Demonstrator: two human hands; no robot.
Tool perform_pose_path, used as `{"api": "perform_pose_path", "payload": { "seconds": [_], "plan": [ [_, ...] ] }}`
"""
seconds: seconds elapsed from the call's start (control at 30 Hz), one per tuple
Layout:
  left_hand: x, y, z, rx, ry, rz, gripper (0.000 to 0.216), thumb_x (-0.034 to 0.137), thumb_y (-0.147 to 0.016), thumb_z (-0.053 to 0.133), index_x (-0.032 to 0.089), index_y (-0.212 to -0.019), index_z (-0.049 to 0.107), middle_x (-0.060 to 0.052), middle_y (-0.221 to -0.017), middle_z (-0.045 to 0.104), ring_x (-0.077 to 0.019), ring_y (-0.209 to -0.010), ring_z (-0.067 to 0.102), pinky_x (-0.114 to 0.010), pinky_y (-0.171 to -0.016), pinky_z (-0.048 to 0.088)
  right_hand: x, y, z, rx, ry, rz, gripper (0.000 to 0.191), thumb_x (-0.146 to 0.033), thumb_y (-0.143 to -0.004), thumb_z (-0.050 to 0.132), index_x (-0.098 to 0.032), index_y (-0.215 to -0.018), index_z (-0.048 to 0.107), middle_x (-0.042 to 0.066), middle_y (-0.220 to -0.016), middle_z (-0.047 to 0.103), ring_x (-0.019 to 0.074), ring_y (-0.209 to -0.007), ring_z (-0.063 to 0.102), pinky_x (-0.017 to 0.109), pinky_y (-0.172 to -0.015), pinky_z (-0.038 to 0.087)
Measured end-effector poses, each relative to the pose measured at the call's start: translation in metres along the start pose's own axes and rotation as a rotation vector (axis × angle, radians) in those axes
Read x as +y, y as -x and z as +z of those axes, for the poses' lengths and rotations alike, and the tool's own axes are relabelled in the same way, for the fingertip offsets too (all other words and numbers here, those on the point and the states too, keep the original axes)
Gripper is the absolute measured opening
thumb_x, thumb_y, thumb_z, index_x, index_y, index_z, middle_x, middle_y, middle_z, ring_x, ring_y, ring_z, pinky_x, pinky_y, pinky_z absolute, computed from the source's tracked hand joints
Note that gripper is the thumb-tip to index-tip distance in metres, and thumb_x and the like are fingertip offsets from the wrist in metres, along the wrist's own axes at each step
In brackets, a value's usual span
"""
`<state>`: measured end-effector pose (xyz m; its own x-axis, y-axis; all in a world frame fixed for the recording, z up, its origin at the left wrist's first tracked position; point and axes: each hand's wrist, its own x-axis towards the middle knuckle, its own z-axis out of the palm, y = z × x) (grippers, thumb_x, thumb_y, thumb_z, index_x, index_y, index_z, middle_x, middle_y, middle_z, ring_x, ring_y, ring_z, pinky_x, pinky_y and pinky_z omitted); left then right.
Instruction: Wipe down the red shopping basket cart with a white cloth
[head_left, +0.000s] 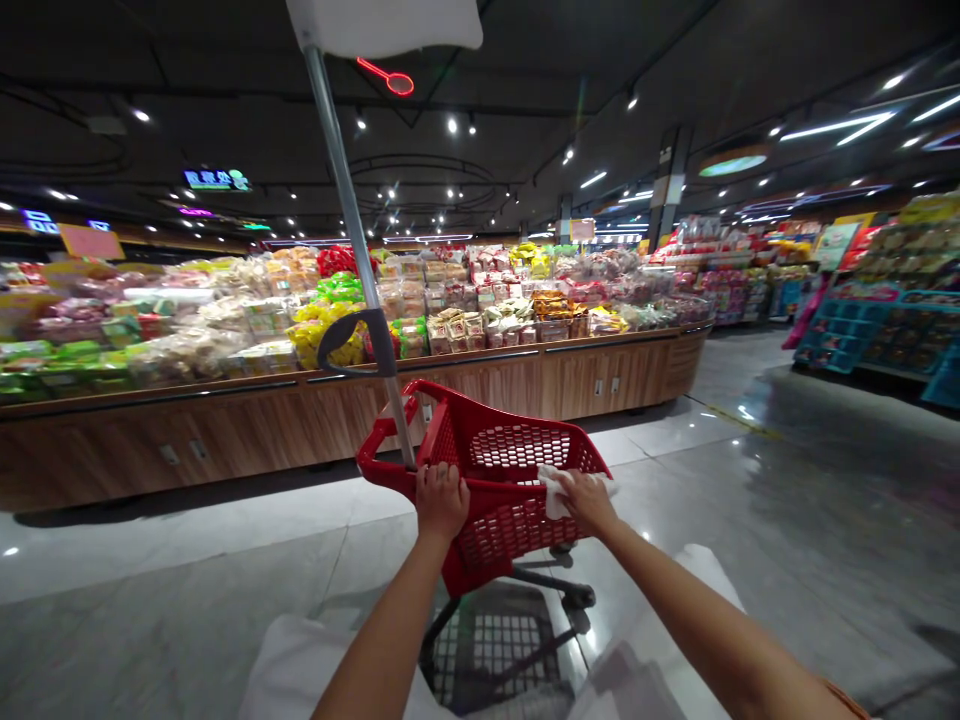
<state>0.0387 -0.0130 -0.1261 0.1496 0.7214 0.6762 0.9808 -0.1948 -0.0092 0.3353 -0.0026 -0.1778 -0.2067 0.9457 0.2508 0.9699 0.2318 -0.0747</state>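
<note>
A red plastic shopping cart (480, 560) stands right in front of me, its basket pierced with rows of holes. My left hand (442, 500) is wrapped over the near rim of the basket, close to the handle end. At the rim's right end, my right hand (589, 500) presses a crumpled white cloth (553, 490) against the edge, fingers closed on it. A metal pole (341, 170) with a grey clamp (381, 342) rises from the handle end and carries a white panel (386, 25) at the top. Below the basket, the dark lower rack (491, 640) shows.
Behind the cart runs a long wood-fronted display counter (495, 385) heaped with packaged snacks (457, 330). Blue shelving (840, 330) stands to the right across a shiny grey tiled floor (720, 470). A pillar (667, 185) rises farther back.
</note>
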Motion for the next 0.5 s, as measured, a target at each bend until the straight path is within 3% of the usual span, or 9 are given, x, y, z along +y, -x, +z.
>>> {"api": "perform_pose_path", "payload": {
  "seconds": [0.13,0.27,0.37,0.5],
  "plan": [
    [-0.002,-0.002,0.001,-0.01,0.012,0.007,0.02,0.024,-0.086,0.045,0.017,-0.093,0.063,-0.012,-0.096,0.064,-0.0284,-0.097,0.053,-0.049,-0.103,0.03,-0.091,-0.026,-0.006,0.05,-0.1,-0.151,0.048,-0.029,-0.095,0.041,-0.027,-0.143,0.038,0.011,-0.15,0.036,0.0267,-0.112,0.053,0.044,-0.092,0.035],
    [-0.008,0.001,0.002,-0.023,-0.02,0.039,0.025,0.022,-0.09,0.043,0.018,-0.104,0.063,-0.01,-0.1,0.065,-0.0264,-0.1,0.054,-0.046,-0.104,0.03,-0.158,-0.048,-0.014,0.097,-0.215,-0.294,0.048,-0.027,-0.095,0.038,-0.025,-0.143,0.036,0.009,-0.147,0.042,0.0232,-0.111,0.054,0.039,-0.092,0.038],
    [-0.013,0.005,0.001,-0.036,-0.023,0.076,0.024,0.023,-0.092,0.042,0.019,-0.102,0.064,-0.009,-0.101,0.065,-0.0256,-0.1,0.054,-0.045,-0.103,0.031,-0.16,-0.052,-0.017,0.053,-0.219,-0.299,0.036,-0.025,-0.095,0.04,-0.022,-0.13,0.05,0.009,-0.131,0.056,0.0206,-0.105,0.057,0.033,-0.088,0.04],
    [-0.018,0.006,0.001,-0.026,-0.024,0.119,0.023,0.024,-0.094,0.041,0.02,-0.098,0.063,-0.008,-0.102,0.065,-0.0253,-0.102,0.055,-0.045,-0.103,0.032,-0.105,-0.038,-0.013,0.017,-0.168,-0.266,0.031,-0.027,-0.094,0.044,-0.02,-0.121,0.055,0.009,-0.12,0.061,0.0207,-0.102,0.057,0.031,-0.085,0.04]
  ]
}}
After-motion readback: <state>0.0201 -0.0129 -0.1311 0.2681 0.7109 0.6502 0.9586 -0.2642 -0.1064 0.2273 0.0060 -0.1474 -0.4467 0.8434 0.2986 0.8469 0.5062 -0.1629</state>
